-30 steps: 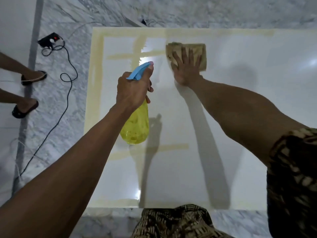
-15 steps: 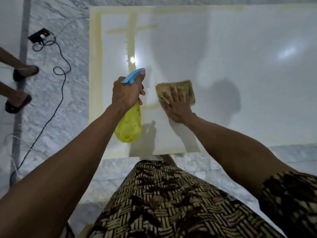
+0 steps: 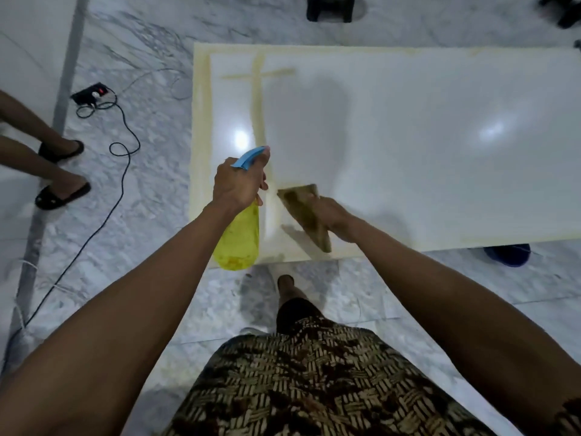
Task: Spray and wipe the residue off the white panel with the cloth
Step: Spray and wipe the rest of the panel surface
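Observation:
A large glossy white panel [image 3: 408,136] lies flat on the marble floor. Yellowish residue runs along its left and far edges and in a cross-shaped strip [image 3: 258,99] near the far left corner. My left hand [image 3: 240,184] grips a yellow spray bottle [image 3: 240,237] with a blue trigger head, held above the panel's near left corner. My right hand [image 3: 330,214] presses a stained tan cloth [image 3: 303,212] onto the panel close to its near edge, just right of the bottle. The cloth looks blurred.
Another person's legs in black sandals [image 3: 61,191] stand at the left. A black power strip [image 3: 91,94] and its cable [image 3: 122,171] trail across the floor left of the panel. A dark stool base [image 3: 330,7] sits beyond the panel. My foot [image 3: 286,283] is near the panel's front edge.
My right hand has dragged the cloth from the far part of the panel back to its near edge. The spray bottle stayed in my left hand, and the view pulled back.

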Motion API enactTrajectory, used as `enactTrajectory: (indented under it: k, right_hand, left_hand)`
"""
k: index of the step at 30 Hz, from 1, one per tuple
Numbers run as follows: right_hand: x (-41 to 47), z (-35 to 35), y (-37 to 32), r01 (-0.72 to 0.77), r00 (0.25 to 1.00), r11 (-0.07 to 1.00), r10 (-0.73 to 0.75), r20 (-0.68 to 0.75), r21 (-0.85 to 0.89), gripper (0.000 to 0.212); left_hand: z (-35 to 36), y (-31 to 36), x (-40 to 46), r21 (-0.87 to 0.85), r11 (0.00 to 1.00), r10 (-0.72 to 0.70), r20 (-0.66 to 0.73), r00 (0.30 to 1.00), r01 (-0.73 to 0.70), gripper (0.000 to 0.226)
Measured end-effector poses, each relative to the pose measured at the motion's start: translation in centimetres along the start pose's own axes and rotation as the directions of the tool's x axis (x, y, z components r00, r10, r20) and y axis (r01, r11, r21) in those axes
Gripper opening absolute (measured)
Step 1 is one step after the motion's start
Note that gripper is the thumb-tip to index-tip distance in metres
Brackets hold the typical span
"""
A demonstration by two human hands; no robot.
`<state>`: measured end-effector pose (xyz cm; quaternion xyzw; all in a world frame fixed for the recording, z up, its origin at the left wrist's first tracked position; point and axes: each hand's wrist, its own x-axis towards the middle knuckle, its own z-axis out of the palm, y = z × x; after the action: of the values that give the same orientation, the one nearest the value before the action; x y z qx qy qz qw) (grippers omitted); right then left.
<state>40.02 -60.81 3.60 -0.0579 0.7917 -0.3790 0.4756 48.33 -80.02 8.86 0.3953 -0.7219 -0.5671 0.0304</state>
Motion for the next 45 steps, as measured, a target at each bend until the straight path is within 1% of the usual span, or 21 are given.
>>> enactTrajectory:
  k: [2, 3, 5, 6, 8, 9, 11, 13, 15, 17, 19, 20, 21, 22, 25, 27, 30, 32, 35, 43, 45]
  right_hand:
    - [1.4, -1.8, -2.8, 0.027, 1.000, 0.954, -0.025, -0.011, 0.297, 0.041]
    - [2.4, -2.9, -4.6, 0.054, 0.998, 0.923, -0.044, -0.035, 0.380, 0.039]
    - [5.4, -5.0, -8.4, 0.130, 0.989, 0.890, -0.086, -0.120, 0.437, 0.045]
    - [7.3, -6.0, -10.4, 0.172, 0.977, 0.902, -0.106, -0.184, 0.396, 0.049]
    - [11.6, -8.0, -14.4, 0.262, 0.913, 0.955, -0.197, -0.356, 0.143, 0.048]
    - [12.9, -8.9, -16.1, 0.315, 0.863, 0.949, -0.295, -0.410, -0.020, 0.050]
    - [18.2, -11.1, -19.4, 0.363, 0.801, 0.897, -0.439, -0.406, -0.252, 0.054]
    - [24.9, -13.0, -21.8, 0.372, 0.768, 0.859, -0.498, -0.402, -0.353, 0.053]
    - [31.4, -14.1, -23.4, 0.294, 0.800, 0.835, -0.481, -0.358, -0.465, 0.053]
    - [35.8, -13.6, -23.2, 0.171, 0.903, 0.789, -0.364, -0.226, -0.590, 0.061]
    - [38.7, -11.6, -21.2, 0.087, 0.949, 0.626, -0.288, -0.126, -0.775, 0.062]
    - [39.0, -10.2, -19.9, 0.077, 0.922, 0.533, -0.360, -0.144, -0.843, 0.061]
    - [37.9, -8.7, -18.9, 0.068, 0.875, 0.455, -0.455, -0.166, -0.888, 0.062]
    - [36.7, -7.6, -17.7, 0.085, 0.837, 0.430, -0.520, -0.169, -0.899, 0.062]
    - [34.0, -5.5, -14.3, 0.189, 0.865, 0.410, -0.499, -0.046, -0.893, 0.067]
    - [31.6, -4.0, -11.7, 0.201, 0.874, 0.364, -0.486, -0.002, -0.910, 0.066]
    - [28.1, -0.9, -7.0, 0.251, 0.852, 0.461, -0.523, -0.032, -0.851, 0.059]
    - [24.3, 1.1, -4.5, 0.279, 0.850, 0.472, -0.527, -0.013, -0.836, 0.056]
    - [19.0, 3.8, -1.4, 0.320, 0.858, 0.461, -0.512, 0.047, -0.828, 0.067]
    - [6.9, 11.1, 4.6, 0.260, 0.938, 0.485, -0.333, 0.099, -0.835, 0.077]
    - [4.3, 12.7, 4.4, 0.184, 0.975, 0.516, -0.201, 0.090, -0.837, 0.066]
  left_hand:
    - [-1.0, 1.2, 1.4, -0.039, 0.999, 0.023, -0.023, 0.999, -0.024, 0.064]
    - [-1.5, 1.7, 2.3, -0.037, 0.999, 0.030, -0.038, 0.999, -0.032, 0.063]
    - [-2.4, 2.9, 4.3, -0.034, 0.999, 0.036, -0.062, 0.997, -0.039, 0.061]
    - [-2.8, 3.5, 5.4, -0.038, 0.998, 0.046, -0.064, 0.997, -0.049, 0.060]
    - [-3.4, 4.8, 8.0, -0.035, 0.997, 0.063, -0.074, 0.995, -0.066, 0.059]
    - [-3.6, 5.3, 8.8, -0.036, 0.997, 0.066, -0.080, 0.995, -0.069, 0.059]
    - [-4.1, 6.5, 11.9, -0.055, 0.997, 0.048, -0.106, 0.993, -0.054, 0.058]
    - [-4.5, 7.4, 15.2, -0.101, 0.994, 0.032, -0.142, 0.989, -0.047, 0.052]
    - [-4.7, 7.8, 18.0, -0.147, 0.988, 0.023, -0.178, 0.984, -0.050, 0.048]
    - [-4.8, 7.7, 19.9, -0.153, 0.987, 0.020, -0.199, 0.980, -0.051, 0.049]
    - [-4.6, 7.2, 21.7, -0.144, 0.988, 0.026, -0.205, 0.978, -0.057, 0.039]
    - [-4.6, 6.8, 22.1, -0.135, 0.989, 0.037, -0.203, 0.978, -0.065, 0.032]
    - [-4.6, 6.5, 22.4, -0.124, 0.990, 0.033, -0.201, 0.979, -0.059, 0.029]
    - [-4.5, 6.1, 22.3, -0.111, 0.993, 0.014, -0.195, 0.981, -0.036, 0.031]
    - [-4.4, 4.6, 21.2, -0.092, 0.995, -0.050, -0.179, 0.983, 0.034, 0.054]
    - [-4.7, 3.7, 19.7, -0.086, 0.994, -0.080, -0.172, 0.982, 0.066, 0.057]
    - [-5.0, 2.8, 16.8, -0.067, 0.995, -0.087, -0.159, 0.983, 0.077, 0.050]
    - [-5.1, 2.3, 14.7, -0.052, 0.997, -0.070, -0.147, 0.987, 0.063, 0.048]
    - [-5.5, 1.6, 11.7, -0.035, 0.999, -0.030, -0.125, 0.992, 0.026, 0.043]
    - [-5.5, -0.9, 3.9, -0.078, 0.997, -0.021, -0.060, 0.998, 0.017, 0.043]
    - [-5.5, -1.7, 2.6, -0.072, 0.997, -0.022, -0.037, 0.999, 0.020, 0.052]
